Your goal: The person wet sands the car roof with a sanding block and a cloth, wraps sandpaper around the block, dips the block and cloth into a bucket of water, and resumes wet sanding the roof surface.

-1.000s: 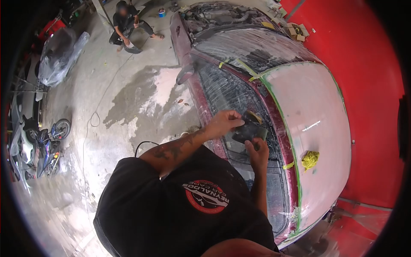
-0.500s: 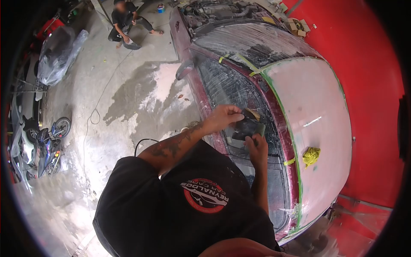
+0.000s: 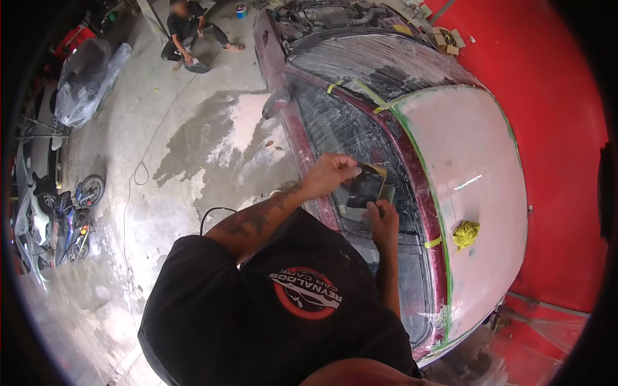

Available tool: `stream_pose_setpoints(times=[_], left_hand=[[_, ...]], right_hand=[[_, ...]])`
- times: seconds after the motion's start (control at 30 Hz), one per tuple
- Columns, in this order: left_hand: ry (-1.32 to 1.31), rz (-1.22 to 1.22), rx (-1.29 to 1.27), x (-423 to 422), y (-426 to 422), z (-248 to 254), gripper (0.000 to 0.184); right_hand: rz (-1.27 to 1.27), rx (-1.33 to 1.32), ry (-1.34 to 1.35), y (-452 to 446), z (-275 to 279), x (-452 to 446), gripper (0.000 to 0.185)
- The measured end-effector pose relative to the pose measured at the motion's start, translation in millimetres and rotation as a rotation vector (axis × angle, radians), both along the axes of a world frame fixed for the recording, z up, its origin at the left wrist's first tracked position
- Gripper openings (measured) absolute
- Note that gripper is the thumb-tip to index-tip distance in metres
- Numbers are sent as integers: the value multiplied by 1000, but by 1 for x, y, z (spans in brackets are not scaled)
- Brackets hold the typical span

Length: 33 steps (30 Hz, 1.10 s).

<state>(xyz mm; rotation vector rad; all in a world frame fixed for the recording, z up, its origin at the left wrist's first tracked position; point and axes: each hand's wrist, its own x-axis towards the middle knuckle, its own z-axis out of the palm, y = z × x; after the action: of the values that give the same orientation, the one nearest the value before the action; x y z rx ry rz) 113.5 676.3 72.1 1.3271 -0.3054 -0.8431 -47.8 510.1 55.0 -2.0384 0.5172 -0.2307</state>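
My left hand (image 3: 331, 174) is closed, pinching the upper left edge of a black sheet of sandpaper (image 3: 365, 188) with a tan backing edge. My right hand (image 3: 384, 223) is closed around a small green sanding block (image 3: 387, 192), right beside the sheet's lower right side. Whether its fingers also grip the sheet is hard to make out. Both hands are above the dusty side window (image 3: 351, 138) of a dark red car. On the car's pale, sanded roof (image 3: 476, 141), a crumpled yellow cloth (image 3: 466, 235) lies to the right of my right hand.
Green and yellow masking tape (image 3: 433, 243) borders the roof. The engine bay (image 3: 335, 16) is exposed at the far end. A person (image 3: 183, 38) sits on the wet-stained floor (image 3: 199, 135), where a thin cable (image 3: 138, 170) runs. Motorbikes (image 3: 67, 212) stand at left; a red wall (image 3: 560, 128) is at right.
The sandpaper has tilted so more of its black face and tan edge show. Both hands have shifted slightly up and left; my right hand has turned a little.
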Motion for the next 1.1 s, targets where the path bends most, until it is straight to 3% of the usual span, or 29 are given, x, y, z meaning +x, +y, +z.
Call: stream_pose_setpoints(times=[0.17, 0.23, 0.3, 0.43, 0.6, 0.83, 1.0, 1.1], left_hand=[[-22, 14, -72, -2, -2, -20, 16], [25, 47, -118, -4, -4, -18, 17], [-68, 5, -154, -3, -5, -24, 19], [-8, 43, -128, 0, -6, -26, 20], [-11, 7, -6, 2, -1, -24, 18], [57, 32, -104, 0, -1, -30, 25], [-177, -53, -33, 1, 5, -28, 42], [-156, -54, -72, -1, 4, -28, 40]], right_hand=[[-51, 130, 49, -4, -4, -2, 19], [27, -38, 106, -8, -5, -1, 20], [21, -13, 103, -7, -3, 3, 21], [-17, 127, 136, -3, 4, 2, 21], [38, 30, 117, -5, -5, 1, 21], [26, 121, 84, -3, -7, 1, 19], [6, 163, 69, -4, -13, 1, 17], [-3, 202, 48, -4, -17, 1, 18]])
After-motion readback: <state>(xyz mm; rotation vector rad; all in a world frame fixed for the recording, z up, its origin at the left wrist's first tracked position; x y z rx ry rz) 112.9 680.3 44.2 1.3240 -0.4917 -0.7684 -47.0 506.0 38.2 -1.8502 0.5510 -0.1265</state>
